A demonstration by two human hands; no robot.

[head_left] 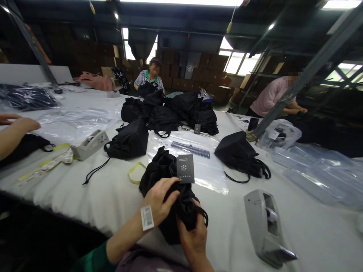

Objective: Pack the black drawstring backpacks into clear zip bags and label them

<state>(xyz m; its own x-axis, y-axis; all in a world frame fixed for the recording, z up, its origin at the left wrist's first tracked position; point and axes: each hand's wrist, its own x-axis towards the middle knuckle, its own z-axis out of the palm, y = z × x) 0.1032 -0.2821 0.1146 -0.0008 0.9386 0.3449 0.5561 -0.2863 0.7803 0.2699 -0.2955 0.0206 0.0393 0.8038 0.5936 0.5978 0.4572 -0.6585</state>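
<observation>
A black drawstring bag (159, 170) with a gathered top lies tilted in front of me at the table's front edge. A dark grey hang tag (185, 169) with a white snowflake-like print rests on it. My left hand (159, 200) grips the bag's gathered fabric from the left, its fingertips touching the tag's lower left corner. Stuck to that wrist is a white barcode label (147, 218). My right hand (194, 238) is wrapped around the bag's lower right side, near a loop of black cord; some of its fingers are hidden by the fabric.
Black bags (132, 138) lie left, ahead and right (239, 153). Clear plastic bags (210, 173) spread over the white table (224, 226). Tape dispensers stand left (92, 143) and right (263, 226). A co-worker's hand (19, 124) is at left; two people (150, 79) work farther back.
</observation>
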